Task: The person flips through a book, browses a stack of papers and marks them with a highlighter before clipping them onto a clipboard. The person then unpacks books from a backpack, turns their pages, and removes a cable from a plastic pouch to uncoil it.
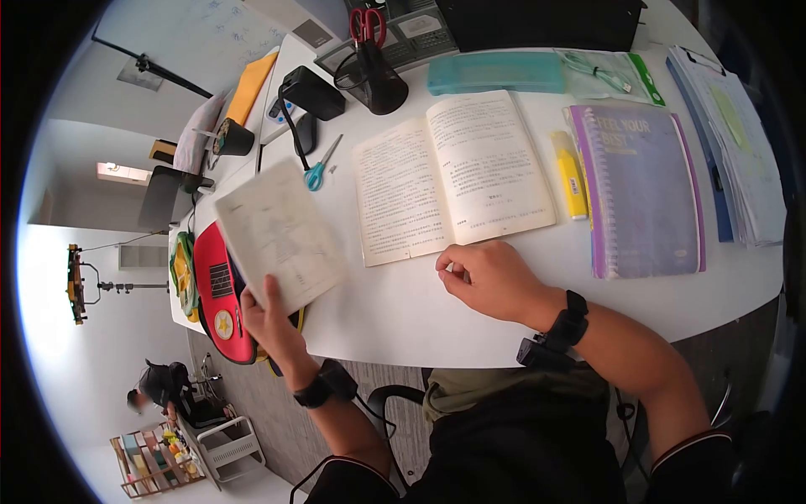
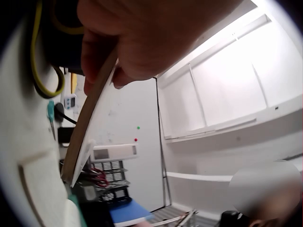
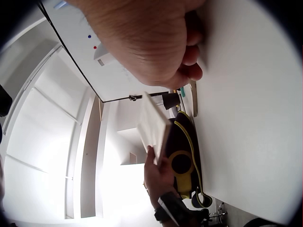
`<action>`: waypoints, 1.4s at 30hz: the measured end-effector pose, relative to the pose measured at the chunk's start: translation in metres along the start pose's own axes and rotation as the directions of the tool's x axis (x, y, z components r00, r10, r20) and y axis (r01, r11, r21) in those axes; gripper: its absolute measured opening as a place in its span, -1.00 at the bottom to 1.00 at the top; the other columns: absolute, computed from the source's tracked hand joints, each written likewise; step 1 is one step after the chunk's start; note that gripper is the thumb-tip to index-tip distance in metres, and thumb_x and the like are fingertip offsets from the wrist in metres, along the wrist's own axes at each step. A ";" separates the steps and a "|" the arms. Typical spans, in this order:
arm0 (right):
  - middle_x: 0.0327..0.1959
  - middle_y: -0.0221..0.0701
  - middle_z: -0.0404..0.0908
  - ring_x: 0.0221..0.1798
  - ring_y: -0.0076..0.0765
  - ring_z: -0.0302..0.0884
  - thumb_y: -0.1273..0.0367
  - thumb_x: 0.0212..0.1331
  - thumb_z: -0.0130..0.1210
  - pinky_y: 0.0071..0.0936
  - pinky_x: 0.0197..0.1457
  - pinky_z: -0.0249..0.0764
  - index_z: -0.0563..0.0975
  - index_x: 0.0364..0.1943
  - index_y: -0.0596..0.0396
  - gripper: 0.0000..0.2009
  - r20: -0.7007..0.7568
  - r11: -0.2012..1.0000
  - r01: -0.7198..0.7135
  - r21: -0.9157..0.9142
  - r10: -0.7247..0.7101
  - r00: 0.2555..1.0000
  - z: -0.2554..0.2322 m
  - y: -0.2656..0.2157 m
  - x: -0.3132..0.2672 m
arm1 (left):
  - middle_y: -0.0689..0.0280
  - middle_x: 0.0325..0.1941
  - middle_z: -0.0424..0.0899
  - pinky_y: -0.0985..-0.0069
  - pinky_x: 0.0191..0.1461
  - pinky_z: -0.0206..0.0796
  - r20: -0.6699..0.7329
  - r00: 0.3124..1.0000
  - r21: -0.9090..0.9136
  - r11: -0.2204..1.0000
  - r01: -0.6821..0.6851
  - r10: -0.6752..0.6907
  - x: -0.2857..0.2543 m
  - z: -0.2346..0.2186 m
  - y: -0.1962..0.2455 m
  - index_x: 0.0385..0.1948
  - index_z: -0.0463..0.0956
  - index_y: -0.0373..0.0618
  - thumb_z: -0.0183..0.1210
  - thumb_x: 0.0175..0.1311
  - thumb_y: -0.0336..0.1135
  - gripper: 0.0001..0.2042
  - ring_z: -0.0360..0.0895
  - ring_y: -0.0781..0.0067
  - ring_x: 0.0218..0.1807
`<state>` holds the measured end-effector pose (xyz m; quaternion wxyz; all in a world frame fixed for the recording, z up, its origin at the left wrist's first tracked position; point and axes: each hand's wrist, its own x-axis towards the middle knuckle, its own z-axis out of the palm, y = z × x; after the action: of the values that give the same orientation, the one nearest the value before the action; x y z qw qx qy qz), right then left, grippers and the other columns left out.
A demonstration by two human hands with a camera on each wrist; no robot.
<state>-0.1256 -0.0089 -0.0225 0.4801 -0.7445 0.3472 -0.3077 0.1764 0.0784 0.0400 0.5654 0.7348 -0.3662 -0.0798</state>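
My left hand (image 1: 275, 332) grips a closed, pale-covered book (image 1: 281, 239) by its near edge, thumb on the cover. That book is raised and tilted over the left part of the table, and its page edges (image 2: 83, 130) show in the left wrist view. An open book (image 1: 495, 168) with printed pages lies flat in the middle. Just below its lower edge, my right hand (image 1: 497, 281) rests on the table with loosely curled fingers and nothing in them. The right wrist view shows this hand (image 3: 147, 42) close up, with the held book (image 3: 154, 123) beyond.
Blue-handled scissors (image 1: 316, 175) lie left of the open book. To its right are a yellow highlighter (image 1: 571, 181) and a purple spiral notebook (image 1: 646, 202). A teal case (image 1: 495, 74) and a black pen holder (image 1: 382, 88) stand behind. A red bag (image 1: 220, 286) sits at the left edge.
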 end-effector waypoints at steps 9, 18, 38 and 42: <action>-0.57 -0.34 0.65 -0.58 -0.34 0.58 0.43 0.18 0.19 -0.44 -0.43 0.47 0.62 -0.29 0.14 -0.91 -0.026 1.000 0.022 -0.002 -0.022 0.999 0.003 0.003 0.000 | 0.18 -0.12 0.70 0.52 -0.01 0.40 -0.061 0.970 0.528 0.832 -0.169 0.236 -0.004 0.015 -0.020 -0.02 0.54 -0.34 0.33 0.24 -0.36 -0.67 0.60 0.43 -0.13; -0.40 -0.34 0.65 -0.37 -0.51 0.60 0.18 0.42 0.05 -0.47 -0.26 0.50 0.57 -0.01 0.14 -0.69 -0.181 0.968 -0.035 0.250 0.082 0.980 -0.008 -0.005 -0.001 | 0.38 -0.63 0.48 0.60 -0.48 0.19 0.721 0.679 -0.255 0.964 0.076 0.137 -0.085 0.127 0.079 -0.48 0.53 -0.25 0.25 0.35 -0.25 -0.73 0.30 0.70 -0.54; -0.09 -0.16 0.63 -0.07 -0.33 0.56 0.24 0.42 -0.05 -0.40 0.07 0.48 0.47 0.00 0.31 -0.65 -0.266 0.934 -0.051 0.354 0.152 0.952 0.004 -0.008 -0.014 | 0.19 -0.62 0.49 0.34 -0.40 0.30 0.725 0.484 -0.638 0.743 0.204 0.490 -0.101 0.175 0.036 -0.59 0.44 -0.18 0.11 0.31 -0.17 -0.69 0.43 0.15 -0.54; -0.06 -0.14 0.62 -0.04 -0.31 0.55 0.24 0.45 -0.09 -0.39 0.10 0.47 0.46 0.00 0.31 -0.65 -0.233 0.913 -0.086 0.399 0.192 0.953 0.003 -0.009 -0.012 | 0.19 -0.64 0.52 0.32 -0.41 0.33 0.737 0.468 -0.600 0.791 0.119 0.488 -0.099 0.177 0.033 -0.57 0.47 -0.19 0.11 0.31 -0.19 -0.70 0.47 0.12 -0.56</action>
<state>-0.1278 0.0049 -0.0167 0.5862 -0.5604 0.3945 -0.4321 -0.0034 0.0007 -0.0212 0.5002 0.3360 -0.6384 -0.4789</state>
